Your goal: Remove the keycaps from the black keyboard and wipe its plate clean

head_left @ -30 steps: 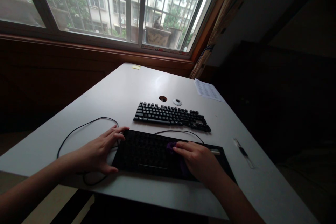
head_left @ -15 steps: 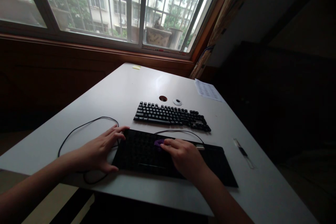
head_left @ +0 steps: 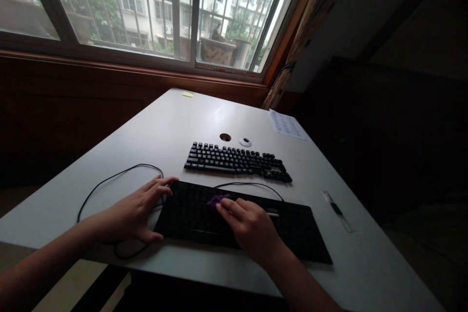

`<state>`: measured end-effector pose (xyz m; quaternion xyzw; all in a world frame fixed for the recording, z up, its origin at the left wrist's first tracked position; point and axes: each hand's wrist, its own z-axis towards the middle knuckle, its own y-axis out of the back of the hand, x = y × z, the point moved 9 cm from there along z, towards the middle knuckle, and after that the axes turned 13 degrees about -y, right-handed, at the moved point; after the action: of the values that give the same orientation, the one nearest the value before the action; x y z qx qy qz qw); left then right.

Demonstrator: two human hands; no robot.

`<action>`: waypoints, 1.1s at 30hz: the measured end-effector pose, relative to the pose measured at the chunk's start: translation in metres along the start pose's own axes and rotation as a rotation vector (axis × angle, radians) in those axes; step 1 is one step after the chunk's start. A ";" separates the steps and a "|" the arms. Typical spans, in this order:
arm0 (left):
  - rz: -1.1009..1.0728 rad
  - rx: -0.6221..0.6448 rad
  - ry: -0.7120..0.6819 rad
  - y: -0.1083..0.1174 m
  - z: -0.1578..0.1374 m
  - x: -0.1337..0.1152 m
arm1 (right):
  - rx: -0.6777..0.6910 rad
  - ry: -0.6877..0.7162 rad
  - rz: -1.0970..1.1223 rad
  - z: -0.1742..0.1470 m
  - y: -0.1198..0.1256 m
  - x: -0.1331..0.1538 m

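A black keyboard base (head_left: 300,234), its keycaps apparently off, lies along the near side of the white desk. My left hand (head_left: 146,209) spans its left end, index finger at the far corner and thumb at the near one, holding it with spread fingers. Over the middle of the base, my right hand (head_left: 250,226) is closed, pinching a purple cloth (head_left: 218,200) against the dark surface. A pale stick end (head_left: 273,214) shows just behind that hand; whether it joins the cloth I cannot tell. Behind the base sit black keycaps (head_left: 234,160) arranged in keyboard order.
A black cable (head_left: 109,180) loops on the left, and another stretch runs behind the base. A keycap puller (head_left: 338,210) lies to the right. Farther back are a round desk hole (head_left: 225,137), its white ring cover (head_left: 245,142), printed paper (head_left: 288,124) and a yellow note (head_left: 187,94).
My right hand has shifted a little left along the base with the purple cloth, and the pale stick end has moved with it. My left hand keeps its place at the left end.
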<state>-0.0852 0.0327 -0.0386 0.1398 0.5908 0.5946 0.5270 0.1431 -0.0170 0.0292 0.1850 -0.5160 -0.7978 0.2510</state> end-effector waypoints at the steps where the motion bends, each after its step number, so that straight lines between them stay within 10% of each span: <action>1: 0.002 0.007 0.000 0.000 0.000 0.000 | -0.017 -0.005 0.014 -0.006 0.003 -0.002; 13: -0.007 -0.003 0.015 0.006 0.003 -0.007 | 0.062 -0.121 0.030 -0.048 0.018 -0.048; 26: 0.012 -0.013 -0.028 0.004 0.004 -0.006 | 0.202 -0.092 0.153 0.004 -0.017 -0.003; 33: -0.007 -0.002 0.000 0.004 0.004 -0.005 | 0.231 -0.176 0.173 -0.015 -0.004 -0.029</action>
<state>-0.0818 0.0316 -0.0316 0.1370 0.5907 0.5933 0.5294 0.1741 -0.0092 0.0201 0.0968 -0.6382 -0.7217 0.2499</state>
